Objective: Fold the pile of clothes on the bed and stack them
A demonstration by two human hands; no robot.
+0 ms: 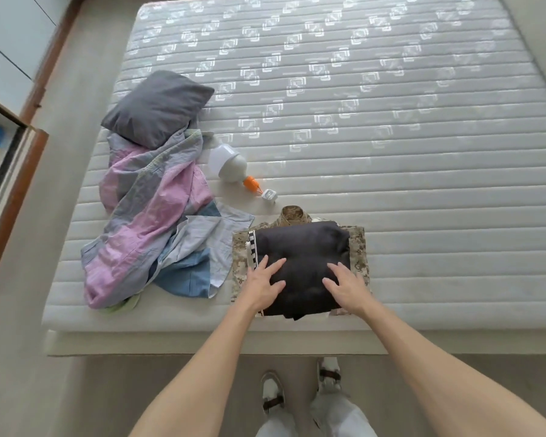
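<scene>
A folded black garment [306,247] lies on top of a folded camouflage garment [358,250] near the front edge of the mattress [391,152]. A black-and-white checkered strip [252,247] shows along the stack's left side. My left hand [264,283] presses flat on the black garment's left part, fingers spread. My right hand [347,287] presses flat on its right part, fingers straight. Left of the stack an unfolded pile of pink, grey and blue cloth [152,216] lies crumpled.
A grey pillow [158,107] sits at the back of the loose pile. A white lamp bulb with an orange base [230,167] and a small white plug [269,195] lie behind the stack. Floor and my feet [273,392] are below the bed edge.
</scene>
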